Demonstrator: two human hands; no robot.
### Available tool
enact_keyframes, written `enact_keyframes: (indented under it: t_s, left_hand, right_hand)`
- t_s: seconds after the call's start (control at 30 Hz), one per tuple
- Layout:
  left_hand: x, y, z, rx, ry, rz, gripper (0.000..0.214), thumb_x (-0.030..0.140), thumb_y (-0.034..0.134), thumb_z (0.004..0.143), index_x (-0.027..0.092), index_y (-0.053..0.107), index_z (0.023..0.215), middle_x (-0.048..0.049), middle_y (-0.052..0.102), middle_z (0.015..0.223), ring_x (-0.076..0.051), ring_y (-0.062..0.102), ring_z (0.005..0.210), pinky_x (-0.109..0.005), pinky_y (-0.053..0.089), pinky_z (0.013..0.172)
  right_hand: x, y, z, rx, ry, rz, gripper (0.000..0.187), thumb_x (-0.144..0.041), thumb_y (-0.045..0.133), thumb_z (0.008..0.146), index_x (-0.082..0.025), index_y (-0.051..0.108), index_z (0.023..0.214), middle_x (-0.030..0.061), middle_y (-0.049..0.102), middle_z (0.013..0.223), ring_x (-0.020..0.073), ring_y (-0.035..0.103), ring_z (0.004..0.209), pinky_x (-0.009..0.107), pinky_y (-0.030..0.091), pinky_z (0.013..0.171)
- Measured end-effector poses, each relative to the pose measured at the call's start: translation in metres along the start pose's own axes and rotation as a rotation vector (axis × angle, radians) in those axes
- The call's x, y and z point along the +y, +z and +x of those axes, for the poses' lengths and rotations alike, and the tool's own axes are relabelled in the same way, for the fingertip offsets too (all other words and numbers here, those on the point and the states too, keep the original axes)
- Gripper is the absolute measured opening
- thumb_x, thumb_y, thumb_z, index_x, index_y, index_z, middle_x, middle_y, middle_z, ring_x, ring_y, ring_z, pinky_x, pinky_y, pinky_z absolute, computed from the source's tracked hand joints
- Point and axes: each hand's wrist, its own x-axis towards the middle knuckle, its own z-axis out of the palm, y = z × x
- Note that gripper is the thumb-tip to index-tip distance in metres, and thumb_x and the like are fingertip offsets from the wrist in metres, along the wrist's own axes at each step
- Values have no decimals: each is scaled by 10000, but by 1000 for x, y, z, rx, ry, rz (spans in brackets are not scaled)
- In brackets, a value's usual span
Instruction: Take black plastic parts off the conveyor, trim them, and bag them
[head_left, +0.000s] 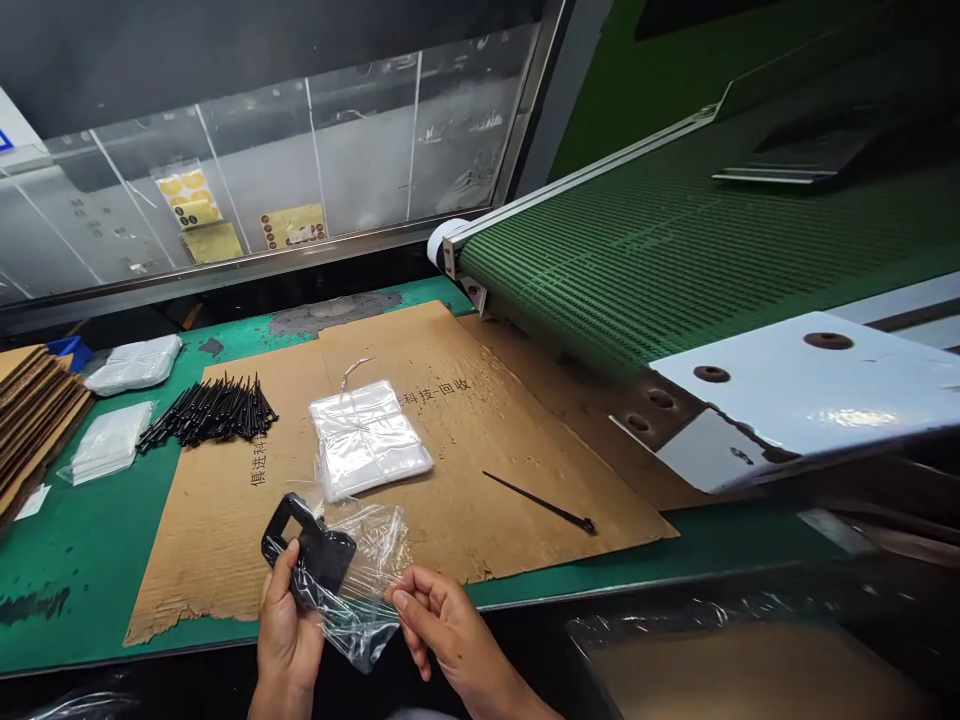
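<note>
Black plastic bracket partly inside a clear polythene bag, held in the left hand above a brown cardboard sheet.
Left fingers curled round the bracket; right hand angled inward, fingertips pinching the bag; folded stack of clear bags and thin black plastic stick lying on the cardboard beyond.

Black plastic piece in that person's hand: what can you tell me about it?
The black plastic piece is a flat, dull-surfaced part, roughly rectangular, with a rectangular opening near its upper end. It sits tilted in the person's left hand, above a cardboard sheet. Its lower part appears to lie inside a clear plastic bag, whose crinkled film covers it. The right hand pinches that film beside it, without touching the piece itself as far as can be seen.
</note>
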Motion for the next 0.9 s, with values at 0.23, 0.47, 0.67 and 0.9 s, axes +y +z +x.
enact_keyframes:
  t_s: [0.23, 0.47, 0.67, 0.9]
  left_hand:
    - [-6, -9, -1, -193, 354, 249, 272, 238, 753, 572, 155, 642, 806, -23, 701, 722, -175, 648, 686, -260, 521, 641]
    - [-7, -12, -9, -278, 111, 94, 218, 170, 764, 538, 201, 677, 736, 8, 704, 707, -165, 646, 700, -256, 511, 653]
    - [-6, -25, -1, -538, -407, 102, 206, 249, 740, 555, 107, 694, 697, -62, 690, 632, -142, 610, 558, -252, 502, 591]
    - [-5, -39, -8, -624, -120, 545, 239, 245, 683, 672, 147, 656, 889, -73, 685, 816, -213, 618, 770, -312, 468, 711]
  right_hand:
    - [-5, -15, -6, 345, -601, -462, 540, -443, 584, 751, -158, 441, 1187, 142, 548, 1121, 250, 510, 1049, 390, 407, 909]
    - [-7, 11, 11, -215, -389, -336, 362, -450, 539, 784, -137, 589, 959, 38, 603, 733, 155, 570, 693, 278, 471, 683]
    - [-11, 10, 7, -606, 156, 102, 391, -462, 673, 610, -148, 469, 496, -89, 361, 373, 12, 245, 293, 143, 182, 297]
    - [-13, 9, 3, -308, 126, 58, 242, -334, 696, 599, -115, 592, 605, -53, 494, 473, 32, 378, 370, 128, 282, 350]
